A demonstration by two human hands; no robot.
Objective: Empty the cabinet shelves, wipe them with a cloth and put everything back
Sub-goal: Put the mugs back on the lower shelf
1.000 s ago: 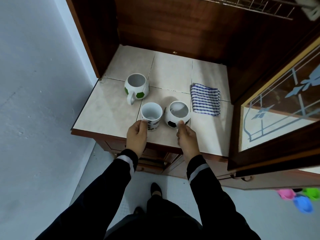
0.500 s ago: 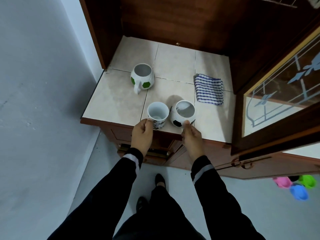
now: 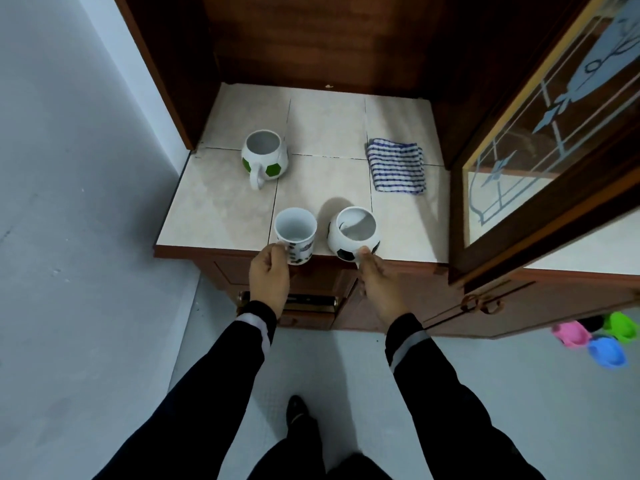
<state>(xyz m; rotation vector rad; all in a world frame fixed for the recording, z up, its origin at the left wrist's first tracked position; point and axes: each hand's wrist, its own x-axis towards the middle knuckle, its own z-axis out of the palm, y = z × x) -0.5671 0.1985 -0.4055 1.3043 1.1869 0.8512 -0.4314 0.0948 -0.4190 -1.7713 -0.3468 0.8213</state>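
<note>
Tiled counter holds the green football mug and striped cloth, while left hand and right hand, each gripping a handle, have drawn the printed mug and black football mug to its front edge, probably for reshelving.

Glossy glazed ceramic mugs, smooth beige tiled bench with a faint sheen, woven blue-striped cloth at the right, dark polished wood cabinet, patterned glass door, bright plastic hangers near right, matt grey floor
</note>
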